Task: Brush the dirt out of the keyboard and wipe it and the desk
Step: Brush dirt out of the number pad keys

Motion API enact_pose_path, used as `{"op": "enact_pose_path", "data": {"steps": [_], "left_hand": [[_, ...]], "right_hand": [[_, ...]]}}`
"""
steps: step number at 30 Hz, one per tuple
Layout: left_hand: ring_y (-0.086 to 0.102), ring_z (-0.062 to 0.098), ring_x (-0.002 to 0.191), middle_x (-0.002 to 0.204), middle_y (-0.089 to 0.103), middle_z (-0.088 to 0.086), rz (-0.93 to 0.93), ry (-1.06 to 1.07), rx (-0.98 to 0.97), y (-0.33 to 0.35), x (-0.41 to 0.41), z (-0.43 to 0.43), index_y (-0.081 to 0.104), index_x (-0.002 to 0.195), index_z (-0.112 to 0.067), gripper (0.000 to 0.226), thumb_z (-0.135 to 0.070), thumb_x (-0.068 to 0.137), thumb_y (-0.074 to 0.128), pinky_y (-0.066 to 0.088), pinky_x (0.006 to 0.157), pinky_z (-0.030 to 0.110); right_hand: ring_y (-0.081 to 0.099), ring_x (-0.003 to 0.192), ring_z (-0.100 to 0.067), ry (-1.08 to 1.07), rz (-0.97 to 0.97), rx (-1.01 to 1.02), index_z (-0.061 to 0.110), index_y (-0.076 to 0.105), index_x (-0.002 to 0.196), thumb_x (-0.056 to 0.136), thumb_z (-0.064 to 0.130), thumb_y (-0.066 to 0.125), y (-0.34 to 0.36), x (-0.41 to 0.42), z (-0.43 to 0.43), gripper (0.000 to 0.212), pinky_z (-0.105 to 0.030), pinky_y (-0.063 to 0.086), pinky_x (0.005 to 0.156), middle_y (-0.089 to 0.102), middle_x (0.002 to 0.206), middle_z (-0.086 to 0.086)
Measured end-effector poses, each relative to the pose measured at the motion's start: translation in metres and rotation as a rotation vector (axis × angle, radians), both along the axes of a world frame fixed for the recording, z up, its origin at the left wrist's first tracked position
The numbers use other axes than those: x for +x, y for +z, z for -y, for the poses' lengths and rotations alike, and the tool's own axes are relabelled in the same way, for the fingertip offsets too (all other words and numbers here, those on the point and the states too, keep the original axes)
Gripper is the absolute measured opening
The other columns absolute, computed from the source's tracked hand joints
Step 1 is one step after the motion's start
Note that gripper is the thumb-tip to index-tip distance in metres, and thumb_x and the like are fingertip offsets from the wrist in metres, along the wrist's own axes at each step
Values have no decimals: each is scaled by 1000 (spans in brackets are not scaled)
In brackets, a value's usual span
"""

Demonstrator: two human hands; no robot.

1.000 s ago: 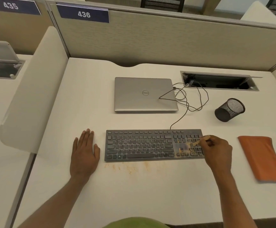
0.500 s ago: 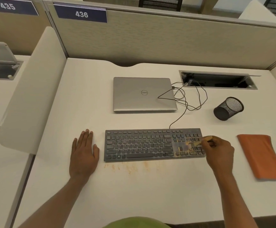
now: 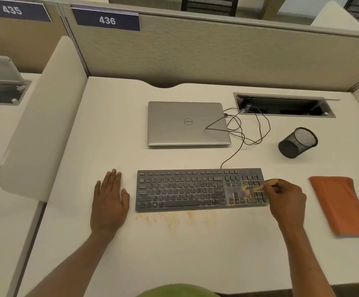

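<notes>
The dark grey, flat, full-size keyboard (image 3: 200, 189) lies square on the white tabletop (image 3: 174, 254), near its front edge and between the two hands. Orange-tan dirt (image 3: 245, 189) dusts the number pad at its right end, while the letter keys look mostly clean. A small brush with a pale wooden handle (image 3: 266, 185) is over that dusty patch. Its bristle end is blurred, so I cannot tell whether it touches the keys. The right hand (image 3: 288, 202) has its grip closed on the handle, fingers curled round it, at the keyboard's right edge. The left hand (image 3: 110, 202) lies flat on the tabletop just beside the keyboard's left end, its grip open with fingers straight and holding nothing. A scatter of the same orange crumbs (image 3: 170, 219) lies on the tabletop just in front of the keyboard.

The keyboard's thin black cable (image 3: 243, 133) loops back to a closed silver laptop (image 3: 187, 123), whose round Dell logo reads upside down from here. More cable runs into a grey-framed recessed cable box (image 3: 285, 106), open at the back right. A black wire-mesh pen cup (image 3: 297, 142) lies on its side near the box. A folded orange cloth with a grey edge (image 3: 341, 204) lies flat, to the right of the right hand and apart from it.

On the beige fabric partition behind, a dark blue plate reads "436" (image 3: 107, 19), and the one to its left reads "435" (image 3: 12, 10). A cream rounded side divider (image 3: 43, 116) stands along the left edge.
</notes>
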State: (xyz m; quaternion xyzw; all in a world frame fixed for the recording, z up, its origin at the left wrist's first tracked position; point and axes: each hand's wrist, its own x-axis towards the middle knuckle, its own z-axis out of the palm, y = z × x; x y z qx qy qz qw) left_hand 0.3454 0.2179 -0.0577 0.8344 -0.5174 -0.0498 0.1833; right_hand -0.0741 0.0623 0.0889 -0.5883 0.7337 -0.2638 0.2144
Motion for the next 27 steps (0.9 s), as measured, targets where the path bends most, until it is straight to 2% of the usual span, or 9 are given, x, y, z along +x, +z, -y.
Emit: {"op": "enact_pose_path", "data": {"steps": [2, 5, 8, 17, 21, 24, 27], "left_hand": [[27, 20, 158, 167, 36, 9, -1, -3, 0, 0, 0, 0, 40, 159, -5, 65, -34, 102, 30, 14, 131, 44], [26, 20, 158, 167, 36, 10, -3, -2, -1, 0, -1, 0, 40, 159, -5, 65, -35, 102, 30, 14, 131, 45], [25, 19, 159, 168, 35, 9, -10, -1, 2, 0, -1, 0, 38, 160, -6, 66, -35, 102, 30, 14, 131, 45], [26, 20, 158, 168, 36, 9, -11, 1, 1, 1, 0, 0, 40, 160, -6, 65, -34, 101, 31, 13, 131, 44], [26, 19, 158, 168, 35, 8, -11, 1, 4, 1, -1, 0, 39, 160, -6, 65, -35, 102, 31, 12, 132, 43], [26, 19, 158, 168, 35, 9, -14, 0, 3, 2, -1, 0, 39, 160, -6, 65, -35, 102, 30, 12, 132, 43], [24, 18, 159, 168, 35, 8, -23, 3, 4, 2, -1, 0, 38, 160, -7, 66, -35, 102, 30, 12, 132, 43]], "right_hand": [[69, 64, -6, -10, 75, -39, 21, 75, 78, 91, 20, 65, 2, 10, 3, 17, -14, 49, 55, 74, 71, 6], [72, 65, -9, -18, 204, -59, 25, 78, 83, 91, 24, 67, -6, 29, 7, 13, -36, 61, 66, 74, 72, 10], [72, 68, -10, 1, 216, -57, 25, 80, 91, 95, 29, 65, -18, 42, 7, 16, -40, 62, 66, 75, 74, 11], [71, 65, -13, 44, 129, -2, 25, 75, 73, 89, 20, 70, -20, 29, 1, 17, -36, 59, 63, 73, 69, 10], [72, 68, -11, 31, 170, -59, 20, 77, 84, 93, 21, 69, -16, 36, 1, 12, -25, 57, 58, 75, 77, 5], [70, 67, -4, 51, 150, -78, 22, 78, 87, 97, 25, 68, -17, 42, 1, 14, -15, 52, 57, 74, 76, 8], [70, 68, -9, 80, 105, -53, 22, 77, 84, 94, 23, 69, -19, 40, -1, 13, -27, 55, 58, 73, 74, 8]]}}
